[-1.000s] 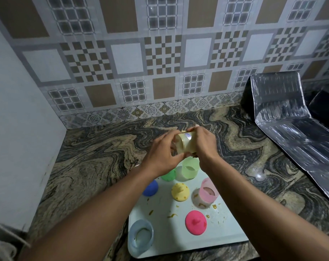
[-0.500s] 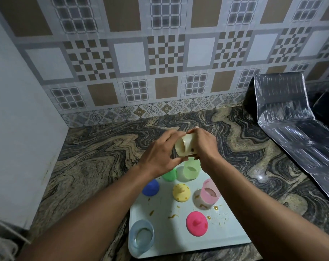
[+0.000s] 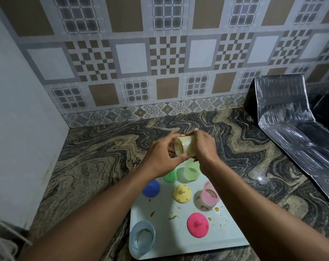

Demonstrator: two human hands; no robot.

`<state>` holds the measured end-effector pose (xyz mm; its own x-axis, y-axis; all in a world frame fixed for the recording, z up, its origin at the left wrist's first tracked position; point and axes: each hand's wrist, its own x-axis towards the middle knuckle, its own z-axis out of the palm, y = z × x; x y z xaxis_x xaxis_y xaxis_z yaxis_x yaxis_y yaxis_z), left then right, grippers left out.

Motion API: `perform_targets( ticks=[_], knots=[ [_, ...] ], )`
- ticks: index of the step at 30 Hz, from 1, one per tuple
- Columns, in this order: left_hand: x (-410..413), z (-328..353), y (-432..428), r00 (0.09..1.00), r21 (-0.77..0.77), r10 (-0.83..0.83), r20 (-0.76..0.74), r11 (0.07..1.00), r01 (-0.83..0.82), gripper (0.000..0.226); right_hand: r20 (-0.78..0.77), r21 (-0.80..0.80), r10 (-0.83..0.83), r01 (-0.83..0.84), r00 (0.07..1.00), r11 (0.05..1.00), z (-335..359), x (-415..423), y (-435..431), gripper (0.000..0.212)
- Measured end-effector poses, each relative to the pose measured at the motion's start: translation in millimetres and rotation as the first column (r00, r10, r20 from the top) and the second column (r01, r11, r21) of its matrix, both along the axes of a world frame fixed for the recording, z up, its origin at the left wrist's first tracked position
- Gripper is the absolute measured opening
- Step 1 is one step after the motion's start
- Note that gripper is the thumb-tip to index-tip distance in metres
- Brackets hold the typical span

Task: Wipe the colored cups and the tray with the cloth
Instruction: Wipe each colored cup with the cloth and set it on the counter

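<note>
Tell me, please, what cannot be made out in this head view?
Head view:
- Cloth: none shows; the left hand and right hand around the yellow cup would hide it.
- Cup's inside: its mouth faces the left hand's fingers.
- Green item: mostly behind the left wrist.
- Tray: far left corner under the left arm.

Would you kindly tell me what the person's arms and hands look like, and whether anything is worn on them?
The left forearm and the right forearm are bare to the frame's edge, no sleeves in view. The left hand and the right hand are ungloved; no watch, bracelet or ring shows on the visible sides.
</note>
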<state>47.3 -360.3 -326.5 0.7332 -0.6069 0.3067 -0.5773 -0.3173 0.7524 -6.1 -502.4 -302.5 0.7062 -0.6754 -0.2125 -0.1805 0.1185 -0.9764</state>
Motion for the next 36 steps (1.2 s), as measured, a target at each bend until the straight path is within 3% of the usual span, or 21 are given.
perform_targets(
  ticks=[2, 4, 5, 7, 9, 11, 12, 15, 19, 21, 24, 31, 36],
  knots=[
    [-1.1, 1.5, 1.5, 0.982, 0.031, -0.026, 0.19, 0.999, 0.02, 0.073, 0.002, 0.004, 0.005, -0.005, 1.0, 1.0, -1.7, 1.1, 2.4, 0.027],
    [-2.3, 1.6, 5.1, 0.881, 0.125, -0.11, 0.461, 0.99, 0.058, 0.068, -0.006, 0.02, 0.016, -0.016, 1.0, 1.0, -1.9, 1.1, 3.4, 0.028],
    [-1.5, 1.9, 7.8, 0.854, 0.154, -0.136, 0.502, 0.986, 0.067, 0.068, -0.018, 0.018, 0.021, -0.021, 1.0, 1.0, -2.5, 1.4, 3.1, 0.027],
    [0.0, 1.7, 10.5, 0.904, 0.12, -0.112, 0.413, 0.99, 0.068, 0.075, -0.026, 0.002, 0.023, -0.023, 0.999, 1.0, -3.1, 1.9, 3.1, 0.027],
    [-1.7, 2.1, 10.5, 0.983, 0.033, -0.018, 0.185, 0.999, 0.013, 0.08, -0.025, -0.016, 0.019, -0.019, 1.0, 1.0, -4.0, 2.4, 3.9, 0.028],
    [-3.0, 1.4, 9.9, 0.999, -0.019, 0.024, 0.046, 1.0, -0.024, 0.072, -0.041, -0.042, 0.022, -0.023, 0.999, 0.999, -4.3, 2.8, 6.0, 0.029],
    [-3.9, 0.4, 10.3, 0.997, -0.011, 0.012, 0.078, 1.0, -0.011, 0.067, -0.053, -0.055, 0.024, -0.027, 0.998, 0.998, -5.3, 3.0, 6.7, 0.029],
    [-2.2, -4.6, 15.8, 0.914, 0.118, -0.092, 0.394, 0.992, 0.049, 0.066, -0.096, -0.033, 0.042, -0.045, 0.995, 0.998, -6.3, 2.8, 7.9, 0.029],
    [3.4, -5.8, 27.2, 0.821, 0.239, -0.163, 0.548, 0.97, 0.033, 0.066, -0.161, 0.247, 0.116, -0.074, 0.98, 0.966, -3.1, 6.5, 4.4, 0.024],
    [4.9, -4.8, 31.3, 0.857, 0.209, -0.097, 0.506, 0.978, -0.013, 0.067, -0.172, 0.407, 0.136, -0.055, 0.976, 0.912, -1.4, 6.1, 1.9, 0.026],
    [18.5, -4.6, 40.1, 0.94, 0.145, 0.095, 0.329, 0.978, -0.149, 0.067, -0.154, 0.511, 0.092, 0.0, 0.984, 0.86, -5.2, 6.1, -8.5, 0.04],
    [60.3, -21.8, 72.0, 0.97, 0.437, 0.239, -0.035, 0.877, -0.201, 0.069, -0.044, 0.646, 0.106, -0.052, 0.993, 0.762, -2.6, -1.1, -16.4, 0.045],
    [75.1, -34.3, 65.7, 0.965, 0.51, 0.245, -0.087, 0.843, -0.168, 0.07, -0.027, 0.661, 0.14, -0.087, 0.99, 0.745, -3.0, -2.7, -13.9, 0.05]
  ],
)
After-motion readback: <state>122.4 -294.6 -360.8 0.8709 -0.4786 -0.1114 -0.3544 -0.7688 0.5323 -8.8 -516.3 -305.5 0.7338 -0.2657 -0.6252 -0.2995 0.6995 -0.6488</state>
